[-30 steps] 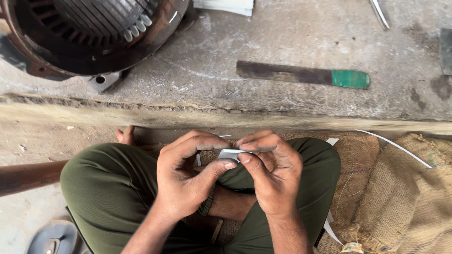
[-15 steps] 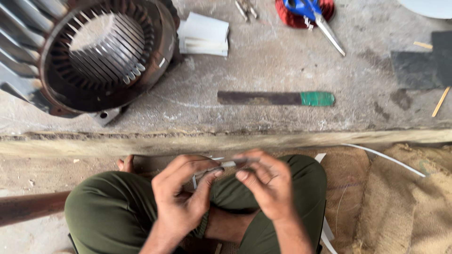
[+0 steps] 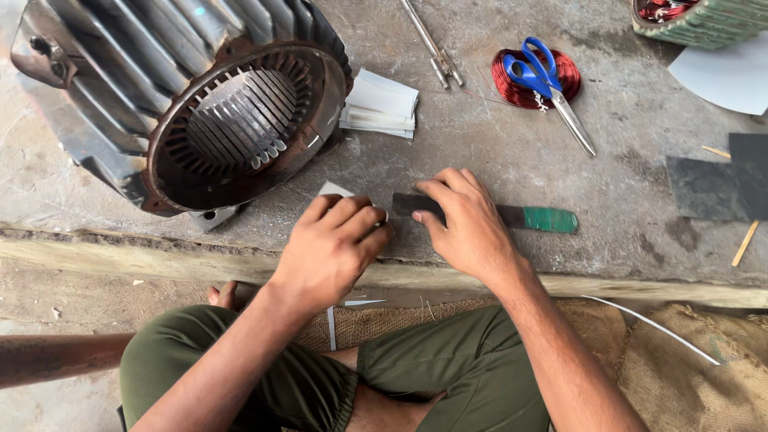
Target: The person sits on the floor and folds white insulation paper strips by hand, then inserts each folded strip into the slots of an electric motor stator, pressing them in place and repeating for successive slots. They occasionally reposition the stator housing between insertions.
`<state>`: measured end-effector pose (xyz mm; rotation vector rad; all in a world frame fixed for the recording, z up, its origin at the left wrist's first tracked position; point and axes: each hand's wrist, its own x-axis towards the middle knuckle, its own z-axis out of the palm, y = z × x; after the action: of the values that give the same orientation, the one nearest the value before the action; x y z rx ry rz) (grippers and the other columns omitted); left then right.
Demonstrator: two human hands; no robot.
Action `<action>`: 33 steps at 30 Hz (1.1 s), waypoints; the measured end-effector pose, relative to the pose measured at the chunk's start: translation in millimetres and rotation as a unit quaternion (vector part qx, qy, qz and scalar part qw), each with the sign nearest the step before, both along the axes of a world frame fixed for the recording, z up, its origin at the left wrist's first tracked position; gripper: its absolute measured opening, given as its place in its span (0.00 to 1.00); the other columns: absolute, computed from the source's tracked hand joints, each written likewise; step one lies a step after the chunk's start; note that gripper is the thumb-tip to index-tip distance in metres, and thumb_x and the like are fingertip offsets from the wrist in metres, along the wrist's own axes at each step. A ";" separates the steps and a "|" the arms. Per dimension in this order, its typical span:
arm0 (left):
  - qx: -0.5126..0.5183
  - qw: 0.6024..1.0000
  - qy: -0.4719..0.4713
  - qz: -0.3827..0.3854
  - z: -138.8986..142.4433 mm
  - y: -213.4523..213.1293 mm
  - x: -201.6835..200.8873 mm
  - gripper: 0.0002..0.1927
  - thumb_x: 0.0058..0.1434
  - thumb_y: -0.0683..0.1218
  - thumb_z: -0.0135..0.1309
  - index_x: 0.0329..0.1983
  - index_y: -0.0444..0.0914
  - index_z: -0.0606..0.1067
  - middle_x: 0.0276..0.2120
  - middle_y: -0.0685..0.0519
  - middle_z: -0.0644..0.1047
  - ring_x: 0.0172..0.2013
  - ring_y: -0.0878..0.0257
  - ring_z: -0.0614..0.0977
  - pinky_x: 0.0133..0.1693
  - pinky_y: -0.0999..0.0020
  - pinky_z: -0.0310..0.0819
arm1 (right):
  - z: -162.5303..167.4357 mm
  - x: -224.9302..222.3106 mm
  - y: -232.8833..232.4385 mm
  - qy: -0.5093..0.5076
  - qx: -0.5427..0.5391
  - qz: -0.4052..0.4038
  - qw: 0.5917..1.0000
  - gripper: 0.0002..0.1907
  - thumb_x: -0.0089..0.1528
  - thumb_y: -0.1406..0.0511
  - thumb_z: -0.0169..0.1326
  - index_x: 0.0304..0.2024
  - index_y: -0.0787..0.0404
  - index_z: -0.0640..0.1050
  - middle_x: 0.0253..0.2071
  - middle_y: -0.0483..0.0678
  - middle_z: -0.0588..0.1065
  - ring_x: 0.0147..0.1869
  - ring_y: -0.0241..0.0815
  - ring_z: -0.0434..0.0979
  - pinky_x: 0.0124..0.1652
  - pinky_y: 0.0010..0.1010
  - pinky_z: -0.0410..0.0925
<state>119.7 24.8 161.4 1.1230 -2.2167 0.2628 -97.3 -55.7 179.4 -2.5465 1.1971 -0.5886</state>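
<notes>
The white paper piece (image 3: 336,190) lies on the concrete slab (image 3: 496,160), just in front of the motor shell (image 3: 192,120), with only one corner showing past the left hand (image 3: 332,248). That hand covers it with fingers curled down, apparently pressing or pinching it; whether they truly grip it cannot be told. Right beside it, on the side away from the motor shell, the right hand (image 3: 468,228) rests its bent fingertips on the dark end of the flat blade with green tape (image 3: 512,216), touching rather than clenched around it.

The step in hand looks like setting the paper flat against the blade for creasing or trimming; a clean result would call for a square edge and steady pressure from both hands.

Beyond the blade from the motor shell lie blue scissors (image 3: 548,80) on a red wire coil (image 3: 532,76). A stack of white paper slips (image 3: 380,104) sits touching the shell's rim.

Most of the paper piece is hidden, the blade's near end too, and the shell's outer side is cut off.
</notes>
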 end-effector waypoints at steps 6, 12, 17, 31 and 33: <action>0.083 0.996 0.025 0.025 -31.8 -0.6 -6.9 0.18 0.56 0.44 0.56 0.50 0.41 0.82 0.49 0.54 0.79 0.51 0.58 0.78 0.54 0.58 0.69 | 1.6 1.3 -7.1 0.015 0.030 -0.006 0.999 0.15 0.56 0.69 0.64 0.45 0.67 0.80 0.44 0.55 0.73 0.53 0.54 0.72 0.52 0.46 0.64; 0.132 0.989 0.052 0.041 -33.1 14.4 -9.3 0.26 0.61 0.53 0.58 0.60 0.37 0.76 0.54 0.48 0.75 0.54 0.53 0.74 0.53 0.55 0.66 | 4.7 11.0 3.1 -0.038 0.078 -0.047 0.995 0.10 0.61 0.69 0.60 0.45 0.66 0.79 0.42 0.54 0.75 0.46 0.53 0.78 0.46 0.42 0.69; 0.147 0.987 0.013 0.058 -37.2 23.5 -9.6 0.37 0.56 0.51 0.58 0.70 0.38 0.66 0.61 0.46 0.69 0.64 0.51 0.68 0.63 0.52 0.59 | 3.1 20.9 7.9 0.000 0.044 -0.009 0.999 0.09 0.61 0.70 0.60 0.44 0.67 0.80 0.40 0.55 0.77 0.46 0.56 0.78 0.48 0.45 0.68; 0.139 0.983 -0.062 0.106 -62.8 22.0 -14.8 0.36 0.62 0.46 0.50 0.76 0.40 0.60 0.64 0.52 0.67 0.65 0.57 0.67 0.65 0.57 0.58 | -18.3 29.2 19.4 0.028 -0.065 -0.004 0.997 0.09 0.61 0.75 0.57 0.44 0.68 0.76 0.41 0.56 0.72 0.48 0.58 0.71 0.48 0.47 0.62; 0.143 0.982 -0.068 0.106 -62.0 22.6 -15.3 0.37 0.62 0.47 0.50 0.76 0.40 0.60 0.64 0.52 0.67 0.65 0.57 0.67 0.64 0.57 0.59 | -19.5 28.6 16.9 0.026 -0.068 -0.009 0.997 0.09 0.62 0.75 0.57 0.45 0.67 0.76 0.42 0.56 0.72 0.49 0.58 0.71 0.49 0.48 0.62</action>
<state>104.4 47.4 99.4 1.5438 -2.3066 0.1131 -68.7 -38.8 159.9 -2.6819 1.2379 -0.6307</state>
